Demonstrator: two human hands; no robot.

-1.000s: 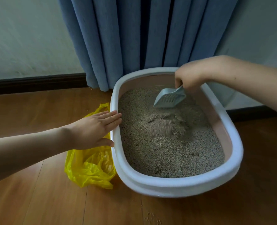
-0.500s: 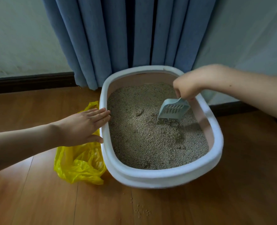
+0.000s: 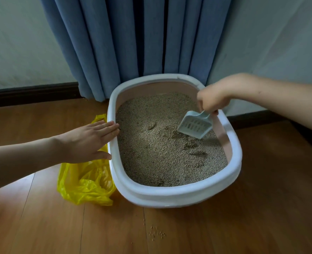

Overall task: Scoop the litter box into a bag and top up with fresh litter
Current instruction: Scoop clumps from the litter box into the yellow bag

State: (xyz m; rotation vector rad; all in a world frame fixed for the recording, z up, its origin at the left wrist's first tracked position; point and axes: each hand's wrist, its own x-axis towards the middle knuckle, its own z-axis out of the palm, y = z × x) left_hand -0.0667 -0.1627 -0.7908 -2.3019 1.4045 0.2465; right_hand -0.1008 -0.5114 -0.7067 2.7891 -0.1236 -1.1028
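litter box (image 3: 173, 194): 1, centre | slotted litter scoop (image 3: 195, 126): 1, right of centre | yellow plastic bag (image 3: 85, 184): 1, lower left | blue curtain (image 3: 133, 43): 1, top | hands: 2, left hand (image 3: 89, 142), right hand (image 3: 213, 98)

Wooden plank floor (image 3: 261, 208), warm brown, filling the lower frame. On it: one white oval litter box (image 3: 170, 193), centre; one crumpled yellow plastic bag (image 3: 83, 182), touching the box's left side; scattered litter grains (image 3: 156, 233), bottom centre, near the box's front.
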